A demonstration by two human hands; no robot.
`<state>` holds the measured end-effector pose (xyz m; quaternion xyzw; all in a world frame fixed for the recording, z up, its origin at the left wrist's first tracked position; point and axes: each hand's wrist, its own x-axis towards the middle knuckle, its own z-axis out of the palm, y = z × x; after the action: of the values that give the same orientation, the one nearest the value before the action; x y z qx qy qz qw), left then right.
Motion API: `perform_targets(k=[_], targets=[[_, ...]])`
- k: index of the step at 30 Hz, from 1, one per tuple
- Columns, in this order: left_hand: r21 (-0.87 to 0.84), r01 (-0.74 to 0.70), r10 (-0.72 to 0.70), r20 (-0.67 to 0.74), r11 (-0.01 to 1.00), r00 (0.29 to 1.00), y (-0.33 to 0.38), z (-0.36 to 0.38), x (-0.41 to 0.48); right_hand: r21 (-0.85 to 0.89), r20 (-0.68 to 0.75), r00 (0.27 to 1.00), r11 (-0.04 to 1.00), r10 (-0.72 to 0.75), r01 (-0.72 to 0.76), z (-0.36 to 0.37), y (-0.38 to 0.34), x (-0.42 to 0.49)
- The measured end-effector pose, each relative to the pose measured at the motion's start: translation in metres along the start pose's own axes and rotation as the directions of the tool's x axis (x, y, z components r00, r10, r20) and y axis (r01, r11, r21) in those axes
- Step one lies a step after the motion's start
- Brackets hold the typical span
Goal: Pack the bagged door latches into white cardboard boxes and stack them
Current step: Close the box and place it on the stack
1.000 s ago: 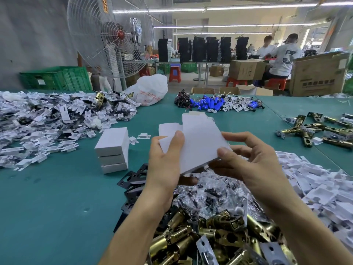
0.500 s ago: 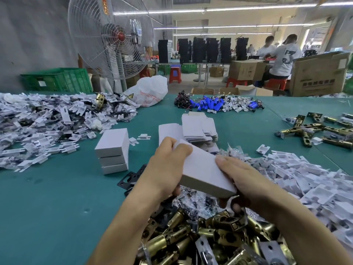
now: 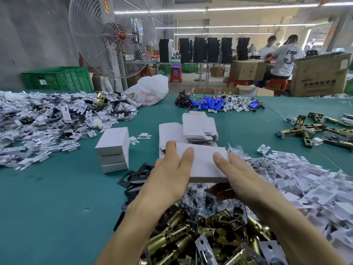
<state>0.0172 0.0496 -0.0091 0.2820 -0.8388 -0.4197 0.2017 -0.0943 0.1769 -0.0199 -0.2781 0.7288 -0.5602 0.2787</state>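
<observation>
Both hands hold one white cardboard box level above the table's middle. My left hand grips its left end, thumb on top. My right hand grips its right end. What is inside the box is hidden. A stack of three closed white boxes stands to the left. Flat unfolded white boxes lie in a pile just behind the held box. Brass door latches are heaped below my wrists, with small clear bags of parts above them.
Black plates lie left of the latch heap. White card inserts are piled on the right and more bagged parts on the left. Blue batteries, a white plastic bag, loose latches and a fan lie beyond.
The box was a flat blank held up a second ago. It is now squared into a box shape, lowered and turned level, with both hands at its ends.
</observation>
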Motion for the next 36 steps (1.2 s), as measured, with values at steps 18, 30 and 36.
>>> perform_targets(k=[18,30,36], targets=[[-0.232,-0.046,0.027,-0.085,0.972,0.996,-0.002,0.008,0.003,-0.067,-0.073,0.997,0.998,-0.021,0.016,-0.008,-0.002,0.002],[-0.547,0.020,0.028,0.080,0.837,0.996,-0.001,0.011,0.004,0.334,-0.179,0.977,0.926,-0.119,0.174,-0.010,-0.009,0.005],[-0.524,0.222,-0.016,0.369,0.822,0.929,-0.004,0.001,0.005,0.321,-0.134,0.983,0.933,-0.127,0.164,-0.020,-0.009,0.004]])
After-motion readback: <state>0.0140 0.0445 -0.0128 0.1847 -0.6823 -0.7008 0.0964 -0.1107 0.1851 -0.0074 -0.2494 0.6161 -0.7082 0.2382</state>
